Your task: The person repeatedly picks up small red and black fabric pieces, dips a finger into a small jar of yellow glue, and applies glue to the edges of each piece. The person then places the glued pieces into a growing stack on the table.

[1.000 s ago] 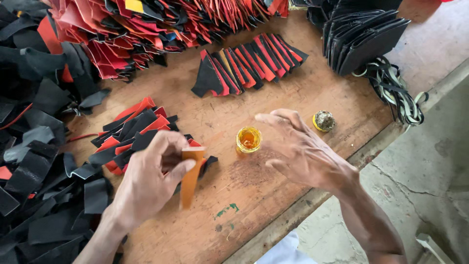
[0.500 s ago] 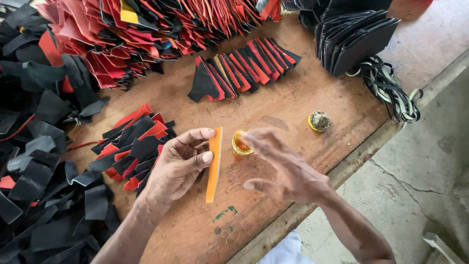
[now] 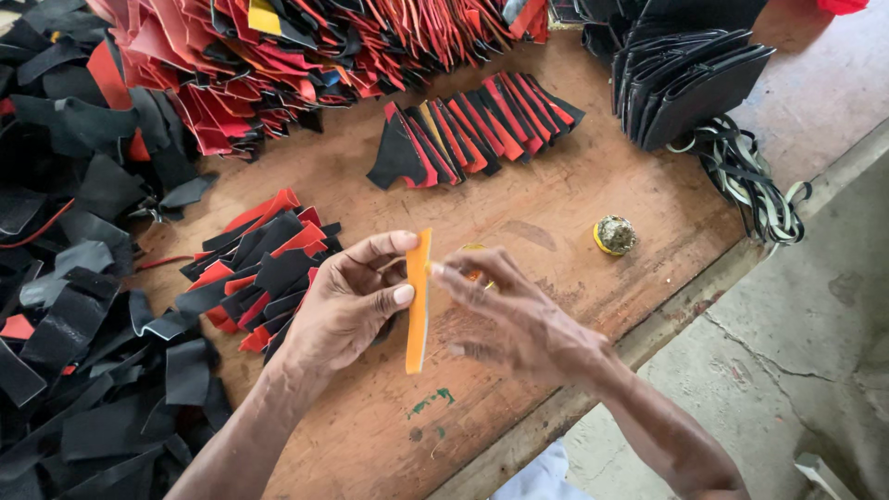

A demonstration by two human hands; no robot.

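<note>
Left hand (image 3: 347,306) pinching orange strip (image 3: 418,301) upright above table (image 3: 556,213), thumb and fingers clamped on it. Right hand (image 3: 519,319) fingertip touching strip's upper edge, fingers loosely apart. Small jar (image 3: 472,274) behind right hand, lid (image 3: 615,235) nearby.

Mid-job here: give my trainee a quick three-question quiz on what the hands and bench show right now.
1. True or false: the left hand holds the orange strip upright.
2. Which does the right hand touch: A) the strip's top edge, B) the round lid, C) the black stack?
3. What lies directly left of the left hand?

Key: 1 true; 2 A; 3 a fanned pile of red and black pieces.
</note>
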